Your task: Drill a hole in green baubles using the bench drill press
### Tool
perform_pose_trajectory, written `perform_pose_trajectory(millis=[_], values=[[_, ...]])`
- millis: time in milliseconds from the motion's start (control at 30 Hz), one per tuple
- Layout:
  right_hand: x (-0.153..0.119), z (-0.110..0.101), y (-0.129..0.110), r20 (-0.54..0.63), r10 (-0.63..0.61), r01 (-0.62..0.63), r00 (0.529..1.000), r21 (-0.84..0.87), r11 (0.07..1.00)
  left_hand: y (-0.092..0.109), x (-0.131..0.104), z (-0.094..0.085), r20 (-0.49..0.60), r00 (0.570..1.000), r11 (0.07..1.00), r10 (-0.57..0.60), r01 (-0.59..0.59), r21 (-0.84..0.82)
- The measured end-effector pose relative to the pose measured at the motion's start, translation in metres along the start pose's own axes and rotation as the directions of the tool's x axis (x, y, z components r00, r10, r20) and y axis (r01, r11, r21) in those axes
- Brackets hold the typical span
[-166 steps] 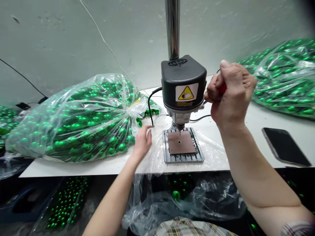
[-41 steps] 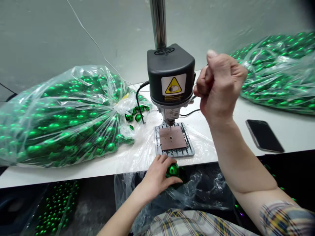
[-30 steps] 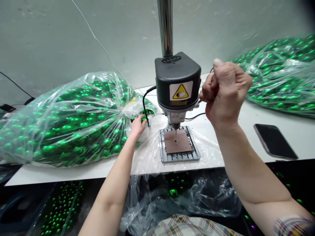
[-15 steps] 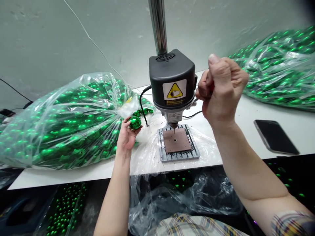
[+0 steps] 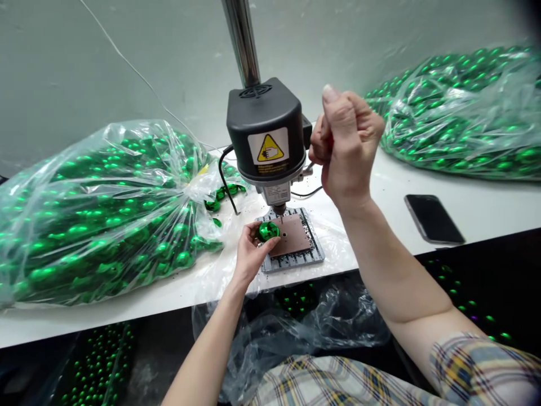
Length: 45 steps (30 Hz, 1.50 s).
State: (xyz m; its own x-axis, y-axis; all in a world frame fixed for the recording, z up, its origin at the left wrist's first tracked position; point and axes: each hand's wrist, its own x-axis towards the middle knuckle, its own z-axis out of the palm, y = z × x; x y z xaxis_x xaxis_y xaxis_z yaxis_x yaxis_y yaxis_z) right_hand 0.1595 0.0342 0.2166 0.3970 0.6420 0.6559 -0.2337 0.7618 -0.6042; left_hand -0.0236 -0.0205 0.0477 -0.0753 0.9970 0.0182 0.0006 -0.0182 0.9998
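"Green shiny round ball, whereabouts?"

"Nr the front edge of the white flat bench, abt mid-length, in the left hand. Thumb along the near side, fingers curled round its L side, so it's pinched btwn them. It's over the L part of the brown square plate; can't tell if they touch."

"What's the plate on?"

"Grey slotted metal base, w/ dark bits scattered on it, esp. along the plate's R edge. Clear crinkled plastic film shows on the bench either side. Thin metal drill bit points down just R of the ball, nr the plate's hole."

"Right hand?"

"Right hand is up beside the black boxy drill housing, the one w/ the yellow warning label. Fingers folded tight in a fist, sliver of red handle showing btwn them."

"Anything else on the bench?"

"Yep. Big clear plastic bag of green balls fills the L end, w/ a few more green balls by its gathered neck. 2nd clear bag of green balls, far R corner. Black flat smartphone nr the front edge, R of the right forearm."
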Motion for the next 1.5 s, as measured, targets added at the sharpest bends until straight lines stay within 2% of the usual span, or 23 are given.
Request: perform_pose_trajectory(millis=[133, 267, 367, 533, 667, 867, 1133, 1233, 1367, 1500], values=[[0.0, -0.001, 0.002, 0.029, -0.025, 0.025, 0.999, -0.016, 1.0, -0.013, 0.009, 0.008, 0.036, 0.997, 0.974, 0.075, -0.081, 0.213], [0.0, -0.003, 0.005, 0.035, -0.035, 0.037, 0.999, -0.087, 0.996, -0.023, 0.015, 0.014, 0.084, 0.991, 0.95, 0.099, -0.12, 0.289], [0.0, -0.002, 0.004, 0.029, -0.027, 0.03, 0.999, -0.114, 0.993, -0.03, 0.017, 0.021, 0.077, 0.985, 0.921, 0.151, -0.169, 0.35], [-0.001, 0.001, -0.001, 0.013, -0.002, 0.004, 1.0, -0.145, 0.989, -0.036, 0.012, 0.035, -0.013, 0.985, 0.927, 0.171, -0.157, 0.341], [0.0, 0.002, -0.001, 0.003, -0.017, 0.017, 1.0, -0.158, 0.987, -0.04, 0.005, 0.041, -0.007, 0.973, 0.918, 0.23, -0.214, 0.335], [0.0, 0.0, 0.001, 0.024, -0.04, 0.044, 0.999, -0.175, 0.984, -0.038, 0.005, 0.035, -0.017, 0.966, 0.896, 0.258, -0.233, 0.377], [0.001, -0.003, 0.004, 0.045, -0.036, 0.045, 0.998, -0.205, 0.978, -0.035, 0.01, 0.025, 0.063, 0.961, 0.889, 0.269, -0.273, 0.367], [-0.004, -0.004, 0.001, 0.021, -0.06, 0.062, 0.998, -0.132, 0.989, -0.035, 0.01, 0.025, 0.063, 0.962, 0.894, 0.267, -0.272, 0.357], [-0.016, -0.005, -0.001, 0.0, -0.15, 0.15, 0.989, -0.001, 0.989, -0.035, 0.011, 0.025, 0.062, 0.961, 0.893, 0.27, -0.274, 0.358], [-0.029, -0.011, 0.003, -0.029, -0.18, 0.18, 0.983, 0.006, 0.984, -0.037, 0.011, 0.025, 0.063, 0.961, 0.89, 0.268, -0.272, 0.366]])
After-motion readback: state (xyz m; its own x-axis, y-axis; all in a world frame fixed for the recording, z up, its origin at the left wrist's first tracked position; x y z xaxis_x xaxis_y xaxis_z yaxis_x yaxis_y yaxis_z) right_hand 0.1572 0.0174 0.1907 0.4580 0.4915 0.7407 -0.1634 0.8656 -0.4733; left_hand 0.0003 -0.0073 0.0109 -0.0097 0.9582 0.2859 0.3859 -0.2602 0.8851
